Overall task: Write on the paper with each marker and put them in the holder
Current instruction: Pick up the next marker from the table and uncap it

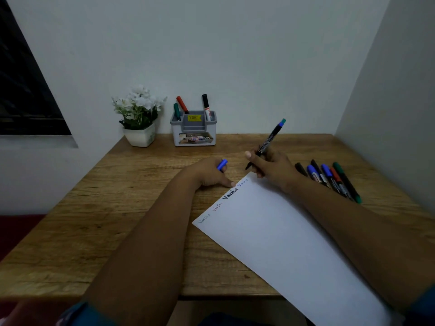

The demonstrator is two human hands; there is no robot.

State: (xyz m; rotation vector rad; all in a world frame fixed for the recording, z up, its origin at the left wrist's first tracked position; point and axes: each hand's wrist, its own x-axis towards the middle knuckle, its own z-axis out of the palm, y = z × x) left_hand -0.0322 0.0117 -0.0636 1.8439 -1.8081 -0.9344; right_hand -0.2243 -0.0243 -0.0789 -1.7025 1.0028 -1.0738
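— Two hands are over the table (pixel 141 184), both busy. What has the right hand (pixel 270 168) got?

— Its fingers are wrapped round a dark marker (pixel 268 142), uncapped, tip down just beyond the far corner of the paper (pixel 294 243). The marker's top end shows blue and teal and leans away from the paper toward the wall.

— And the left hand (pixel 211 175)?

— It is curled round a blue cap (pixel 222 164), which sticks out past the knuckles. One fingertip presses down right at the paper's far edge.

— Where does the paper lie?

— Flat on the table, turned at an angle, running from near the hands back to the near right edge of the table. Along its upper left edge stand four written words: a faint dark one nearest its left corner, a red one, a bold black one, then a pale blue one beside the left fingertip.

— The holder (pixel 193 128)?

— Well beyond the paper, at the back of the table by the wall. A green marker (pixel 176 111), a red marker (pixel 182 104) and a black marker (pixel 206 107) stand in it, the black one in its right end.

— Anything else?

— A row of loose markers (pixel 329 177) lies to the right of the paper, close behind the right wrist. A white pot of white flowers (pixel 138 116) stands well beyond the paper, next to the holder, on the side away from the loose markers.
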